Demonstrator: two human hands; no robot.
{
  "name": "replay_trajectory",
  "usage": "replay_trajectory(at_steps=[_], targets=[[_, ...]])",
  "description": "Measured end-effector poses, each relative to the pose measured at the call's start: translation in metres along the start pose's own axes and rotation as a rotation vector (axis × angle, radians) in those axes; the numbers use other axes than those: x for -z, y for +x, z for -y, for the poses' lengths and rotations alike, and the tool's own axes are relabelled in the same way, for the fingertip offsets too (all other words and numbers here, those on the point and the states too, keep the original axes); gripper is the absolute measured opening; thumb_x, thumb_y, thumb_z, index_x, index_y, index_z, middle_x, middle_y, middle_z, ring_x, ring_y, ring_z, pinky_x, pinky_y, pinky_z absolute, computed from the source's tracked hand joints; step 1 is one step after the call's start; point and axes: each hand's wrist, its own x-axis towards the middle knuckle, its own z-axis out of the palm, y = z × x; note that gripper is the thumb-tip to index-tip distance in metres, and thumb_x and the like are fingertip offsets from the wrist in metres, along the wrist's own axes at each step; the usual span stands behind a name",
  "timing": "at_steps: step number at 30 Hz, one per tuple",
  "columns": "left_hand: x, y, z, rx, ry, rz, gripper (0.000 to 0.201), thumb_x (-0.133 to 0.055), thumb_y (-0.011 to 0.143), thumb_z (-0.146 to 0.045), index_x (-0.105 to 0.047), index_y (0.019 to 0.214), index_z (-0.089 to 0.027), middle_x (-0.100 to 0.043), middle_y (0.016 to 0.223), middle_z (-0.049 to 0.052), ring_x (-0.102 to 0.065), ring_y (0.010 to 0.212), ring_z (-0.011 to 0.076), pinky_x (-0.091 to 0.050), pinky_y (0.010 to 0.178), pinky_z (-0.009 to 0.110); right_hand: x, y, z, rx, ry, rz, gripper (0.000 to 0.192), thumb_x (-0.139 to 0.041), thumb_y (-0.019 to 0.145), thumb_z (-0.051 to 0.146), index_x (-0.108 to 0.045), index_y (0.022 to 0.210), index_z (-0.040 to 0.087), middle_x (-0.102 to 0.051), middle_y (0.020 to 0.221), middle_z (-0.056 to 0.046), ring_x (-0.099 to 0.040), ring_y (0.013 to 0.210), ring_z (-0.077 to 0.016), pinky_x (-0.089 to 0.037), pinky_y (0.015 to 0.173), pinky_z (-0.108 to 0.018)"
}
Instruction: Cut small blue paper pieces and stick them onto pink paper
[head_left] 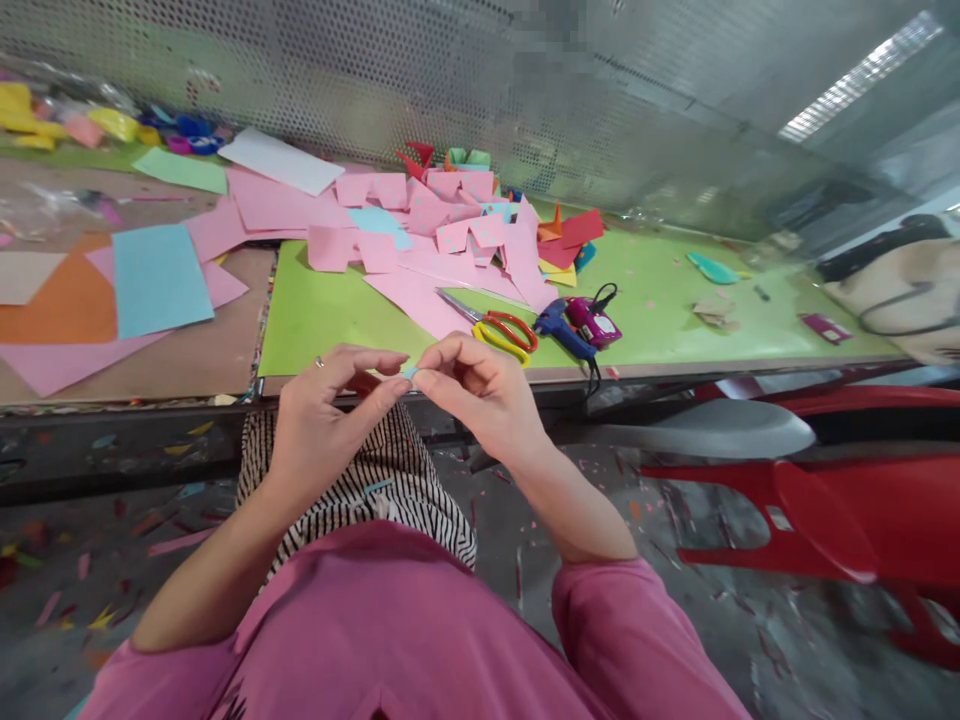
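Over the front table edge, both hands meet at a small light-blue paper piece. My right hand is closed, pinching the piece between thumb and forefinger. My left hand, with a ring on one finger, has its thumb and forefinger tips at the other side of the same piece; most of it is hidden by the fingers. Just beyond my right hand lie scissors with red and yellow handles. A blue glue gun rests beside them, touching a purple box.
Folded pink paper pieces are heaped at the back of the green tabletop. On the left lie a blue sheet and an orange sheet. A red chair stands at right. Paper scraps litter the floor.
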Motion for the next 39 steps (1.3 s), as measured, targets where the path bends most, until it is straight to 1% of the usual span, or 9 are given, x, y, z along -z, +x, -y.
replay_trajectory(at_steps=[3,6,11,17,22,26,30,34,39], targets=[[-0.004,-0.003,0.005,0.078,-0.203,-0.019,0.009,-0.077,0.086,-0.030,-0.076,0.093,-0.023,-0.075,0.087,-0.001,-0.069,0.072,0.0103,-0.057,0.068,0.021,-0.013,-0.003,-0.012,-0.114,0.371,-0.048,0.011,-0.074,0.086,0.029,-0.067,0.084,0.022,-0.064,0.074,0.005,-0.058,0.068,-0.0077,-0.049,0.066,-0.022],[-0.010,-0.005,0.008,0.071,-0.323,-0.079,0.009,-0.080,0.084,-0.026,-0.075,0.091,-0.022,-0.073,0.085,0.000,-0.069,0.076,0.0106,-0.058,0.072,0.021,-0.024,-0.006,-0.021,-0.134,0.539,-0.102,0.014,-0.079,0.083,0.034,-0.069,0.084,0.023,-0.066,0.075,0.006,-0.062,0.072,-0.0083,-0.053,0.072,-0.024],[-0.014,-0.007,0.010,-0.024,-0.396,-0.160,0.011,-0.080,0.084,-0.022,-0.075,0.094,-0.023,-0.071,0.086,-0.001,-0.068,0.079,0.0100,-0.058,0.072,0.021,-0.033,-0.008,-0.029,-0.122,0.652,-0.108,0.014,-0.081,0.082,0.036,-0.072,0.085,0.026,-0.069,0.079,0.006,-0.064,0.075,-0.0082,-0.056,0.077,-0.024],[-0.008,-0.008,0.013,-0.162,-0.243,-0.148,0.013,-0.077,0.085,-0.016,-0.075,0.094,-0.025,-0.071,0.085,-0.002,-0.066,0.080,0.0093,-0.054,0.069,0.020,-0.036,-0.005,-0.037,-0.097,0.669,-0.090,0.014,-0.083,0.080,0.035,-0.073,0.083,0.027,-0.066,0.080,0.006,-0.061,0.072,-0.0074,-0.054,0.074,-0.023],[-0.002,-0.007,0.014,-0.336,0.011,-0.170,0.014,-0.076,0.086,-0.015,-0.072,0.097,-0.024,-0.074,0.087,-0.002,-0.069,0.082,0.0112,-0.057,0.073,0.023,-0.034,-0.006,-0.041,-0.034,0.540,-0.084,0.017,-0.081,0.082,0.040,-0.071,0.083,0.026,-0.064,0.081,0.005,-0.059,0.074,-0.0097,-0.054,0.073,-0.025],[0.002,-0.005,0.012,-0.498,0.271,-0.205,0.013,-0.071,0.089,-0.013,-0.069,0.097,-0.023,-0.075,0.085,-0.001,-0.071,0.080,0.0130,-0.060,0.074,0.024,-0.024,-0.010,-0.034,0.150,0.204,-0.123,0.013,-0.078,0.086,0.035,-0.072,0.094,0.028,-0.063,0.086,0.003,-0.054,0.071,-0.0095,-0.049,0.065,-0.024],[0.004,-0.004,0.010,-0.587,0.392,-0.193,0.014,-0.069,0.090,-0.011,-0.068,0.099,-0.021,-0.075,0.087,0.001,-0.072,0.081,0.0132,-0.060,0.077,0.023,-0.015,-0.015,-0.021,0.343,-0.180,-0.171,0.009,-0.074,0.089,0.022,-0.073,0.097,0.026,-0.064,0.090,0.002,-0.053,0.071,-0.0094,-0.046,0.062,-0.024],[0.004,-0.004,0.007,-0.473,0.341,-0.147,0.011,-0.068,0.090,-0.013,-0.069,0.098,-0.022,-0.074,0.087,0.001,-0.070,0.078,0.0129,-0.060,0.073,0.023,-0.015,-0.014,-0.015,0.279,-0.269,-0.183,0.003,-0.069,0.092,0.023,-0.071,0.092,0.023,-0.064,0.085,0.001,-0.052,0.068,-0.0100,-0.045,0.061,-0.025],[0.002,-0.004,0.008,-0.165,0.061,-0.056,0.011,-0.072,0.089,-0.023,-0.074,0.100,-0.024,-0.075,0.092,0.001,-0.070,0.078,0.0124,-0.060,0.073,0.025,-0.021,-0.010,-0.017,0.069,-0.053,-0.197,0.013,-0.068,0.093,0.037,-0.070,0.089,0.024,-0.061,0.083,0.001,-0.052,0.071,-0.0113,-0.045,0.063,-0.027]])
